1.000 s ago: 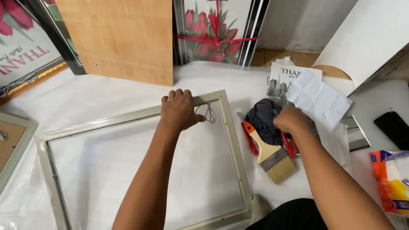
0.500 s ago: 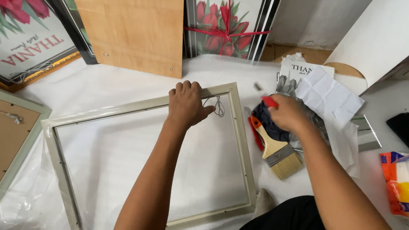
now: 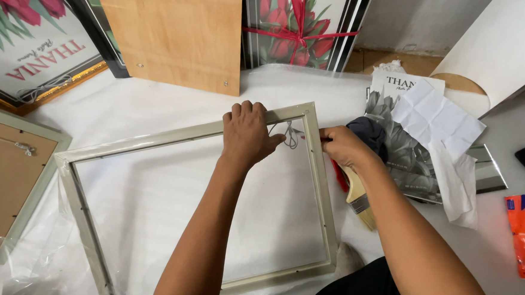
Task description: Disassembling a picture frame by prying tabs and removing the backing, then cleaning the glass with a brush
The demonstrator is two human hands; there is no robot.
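as i read the head view against the two pictures before it, these are the entries:

change: the right hand has left the cloth pile and come across to the frame's right rail; the left hand keeps its place on the top rail.
meaning: i judge both hands are now gathered on the one corner, so the work has turned from the tools to the frame itself.
frame: the pale green frame lies flat on the white sheet, back side up, its top right corner at about 1 o'clock from the picture's centre.
left fingers: curled over the top rail and pressing down, the thumb inside the opening.
right fingers: pinched close at the outer edge of the right rail; i cannot tell whether they grip the rail or something small against it.
hanging wire: the thin wire loop sits inside the corner, between the two hands, at 3 o'clock of the left thumb and apart from it.
brush: the flat brush lies under the right wrist, at 5 o'clock of that hand, untouched.
cloth: the dark cloth lies just beside the right hand at 3 o'clock.
surroundings: a wooden board stands at 12 o'clock; folded white paper lies at 3 o'clock.
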